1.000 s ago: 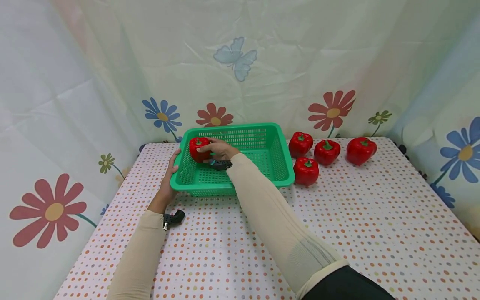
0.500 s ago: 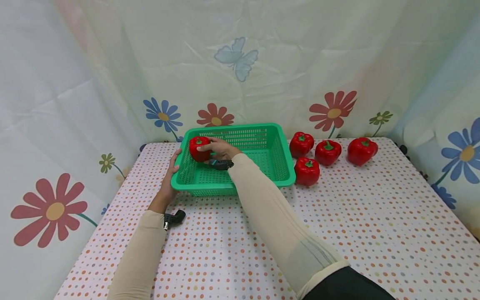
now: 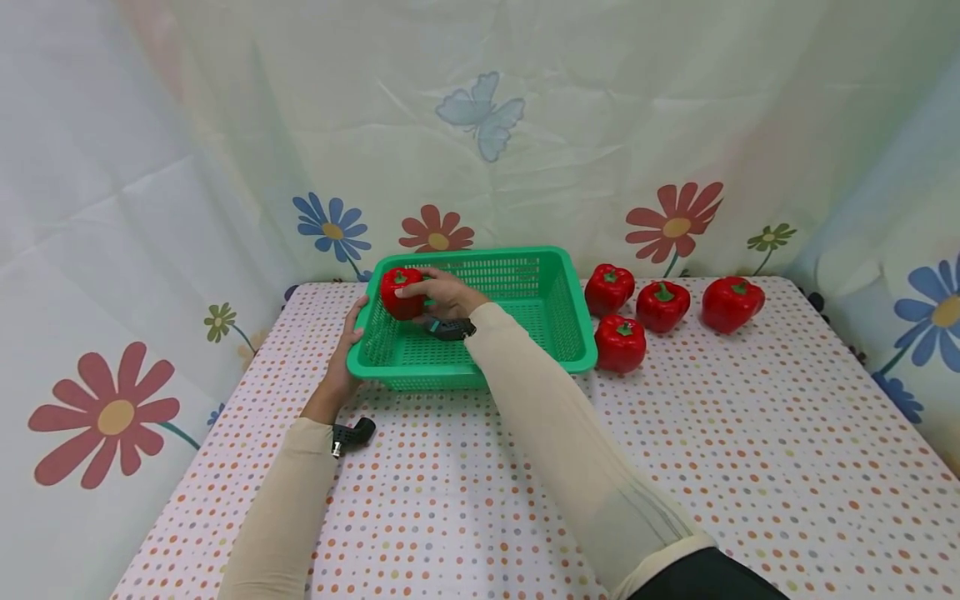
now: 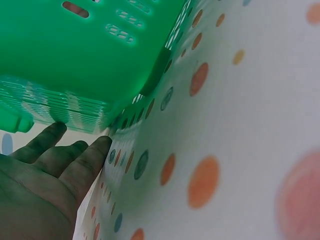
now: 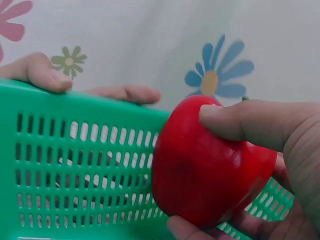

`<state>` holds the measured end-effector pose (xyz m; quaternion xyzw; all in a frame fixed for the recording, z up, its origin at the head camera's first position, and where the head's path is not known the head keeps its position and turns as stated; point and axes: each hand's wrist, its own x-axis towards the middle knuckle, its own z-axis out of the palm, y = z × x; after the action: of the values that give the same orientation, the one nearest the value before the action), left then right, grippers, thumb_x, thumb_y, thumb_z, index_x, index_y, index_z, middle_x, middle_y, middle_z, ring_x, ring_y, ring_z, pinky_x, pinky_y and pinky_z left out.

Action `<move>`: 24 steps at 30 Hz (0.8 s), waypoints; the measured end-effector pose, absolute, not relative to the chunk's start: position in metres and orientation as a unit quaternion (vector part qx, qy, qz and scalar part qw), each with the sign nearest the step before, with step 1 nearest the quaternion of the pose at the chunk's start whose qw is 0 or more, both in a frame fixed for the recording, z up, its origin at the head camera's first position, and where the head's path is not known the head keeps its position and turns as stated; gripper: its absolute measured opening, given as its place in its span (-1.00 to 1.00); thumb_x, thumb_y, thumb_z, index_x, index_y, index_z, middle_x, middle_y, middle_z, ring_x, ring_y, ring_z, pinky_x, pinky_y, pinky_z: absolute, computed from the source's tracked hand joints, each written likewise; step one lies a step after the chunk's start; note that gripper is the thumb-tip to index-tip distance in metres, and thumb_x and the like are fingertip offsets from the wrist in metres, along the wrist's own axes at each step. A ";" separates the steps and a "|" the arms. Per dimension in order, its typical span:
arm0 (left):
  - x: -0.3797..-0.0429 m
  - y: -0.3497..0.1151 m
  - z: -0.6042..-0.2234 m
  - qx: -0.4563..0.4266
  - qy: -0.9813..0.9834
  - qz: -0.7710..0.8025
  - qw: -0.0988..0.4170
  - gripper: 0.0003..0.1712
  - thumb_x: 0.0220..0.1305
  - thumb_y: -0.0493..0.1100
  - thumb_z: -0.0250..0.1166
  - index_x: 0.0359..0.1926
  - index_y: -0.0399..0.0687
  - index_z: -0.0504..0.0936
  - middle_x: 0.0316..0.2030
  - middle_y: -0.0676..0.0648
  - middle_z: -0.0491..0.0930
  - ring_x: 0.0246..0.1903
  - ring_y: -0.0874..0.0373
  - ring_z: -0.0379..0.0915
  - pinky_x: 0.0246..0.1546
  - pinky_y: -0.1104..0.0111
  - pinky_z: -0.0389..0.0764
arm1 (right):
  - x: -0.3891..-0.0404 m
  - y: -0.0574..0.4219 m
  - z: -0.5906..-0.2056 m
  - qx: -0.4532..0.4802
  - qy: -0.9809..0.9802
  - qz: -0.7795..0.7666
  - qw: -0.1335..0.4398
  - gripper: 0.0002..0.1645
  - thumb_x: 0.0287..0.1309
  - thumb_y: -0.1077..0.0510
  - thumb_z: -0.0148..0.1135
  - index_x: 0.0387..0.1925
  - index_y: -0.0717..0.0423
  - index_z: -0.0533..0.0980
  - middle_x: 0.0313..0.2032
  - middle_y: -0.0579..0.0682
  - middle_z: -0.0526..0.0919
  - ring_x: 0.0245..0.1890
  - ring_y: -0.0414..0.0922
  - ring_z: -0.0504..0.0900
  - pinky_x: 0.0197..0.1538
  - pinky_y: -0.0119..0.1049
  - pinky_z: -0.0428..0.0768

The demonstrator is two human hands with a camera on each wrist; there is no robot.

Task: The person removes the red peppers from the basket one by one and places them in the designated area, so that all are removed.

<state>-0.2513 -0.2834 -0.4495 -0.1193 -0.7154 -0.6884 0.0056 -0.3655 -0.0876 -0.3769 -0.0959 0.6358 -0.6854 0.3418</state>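
A red bell pepper [image 3: 400, 295] is held in my right hand [image 3: 444, 297], inside the left end of a green plastic basket [image 3: 583, 354]. In the right wrist view, the thumb [image 5: 240, 120] presses the near side of the pepper [image 5: 195, 165] while other fingers curl beneath it. My left hand [image 3: 341, 362] rests against the basket's left side, its fingers fairly straight. From the left wrist, those fingertips [image 4: 100, 146] lie close to the basket's wall [image 4: 75, 55]; in the right wrist view a left fingertip [image 5: 57, 80] lies on the rim.
Several more red bell peppers stand right of the basket: one near pepper [image 3: 620, 343], two behind it [image 3: 609, 289] and one farther right [image 3: 732, 304]. They sit on a dotted tablecloth [image 3: 750, 450]. A flowered curtain [image 3: 555, 192] hangs behind and at both sides.
The right hand has raised the bell pepper slightly within the basket. The left hand stays at the basket's side. The whole head view has shifted a little.
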 end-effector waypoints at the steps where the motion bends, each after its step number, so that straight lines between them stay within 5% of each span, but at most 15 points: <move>1: -0.251 -0.283 -0.449 -0.118 -0.715 -0.689 0.006 -0.35 0.50 0.06 -0.39 0.55 0.37 -0.25 0.54 -0.03 -0.20 0.45 -0.24 -0.06 0.35 -0.13 0.18 | -0.364 -0.087 -0.374 -0.097 0.632 -0.688 0.343 -0.15 0.22 0.16 0.30 0.45 -0.06 0.13 0.38 0.09 0.28 0.33 0.13 0.30 0.24 0.09 0.47; 10: -0.251 -0.282 -0.447 -0.111 -0.716 -0.689 0.009 -0.33 0.47 0.08 -0.35 0.55 0.37 -0.22 0.52 -0.02 -0.16 0.44 -0.18 -0.03 0.26 0.13 0.31 | -0.343 -0.068 -0.348 -0.125 0.628 -0.690 0.337 -0.19 0.22 0.15 0.30 0.43 -0.06 0.15 0.33 0.10 0.34 0.23 0.19 0.43 0.20 0.12 0.50; 18: -0.250 -0.282 -0.448 -0.106 -0.705 -0.702 0.008 -0.32 0.47 0.04 -0.33 0.55 0.37 -0.21 0.52 -0.04 -0.19 0.43 -0.19 -0.08 0.34 -0.07 0.10 | -0.319 -0.029 -0.326 -0.143 0.651 -0.674 0.320 -0.22 0.23 0.14 0.30 0.41 -0.07 0.18 0.31 0.11 0.35 0.16 0.19 0.50 0.08 0.05 0.60; 24: -0.248 -0.280 -0.447 -0.098 -0.708 -0.699 0.006 -0.34 0.49 0.04 -0.34 0.55 0.40 -0.22 0.54 -0.06 -0.23 0.41 -0.23 -0.06 0.28 0.00 0.17 | -0.294 0.008 -0.313 -0.165 0.669 -0.664 0.291 -0.22 0.22 0.17 0.29 0.41 -0.10 0.19 0.29 0.15 0.37 0.17 0.21 0.52 0.04 0.07 0.62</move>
<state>-0.2481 -0.2803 -0.4470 -0.0982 -0.7083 -0.6991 0.0058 -0.2941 0.0083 -0.3133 -0.1649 0.6691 -0.6636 0.2911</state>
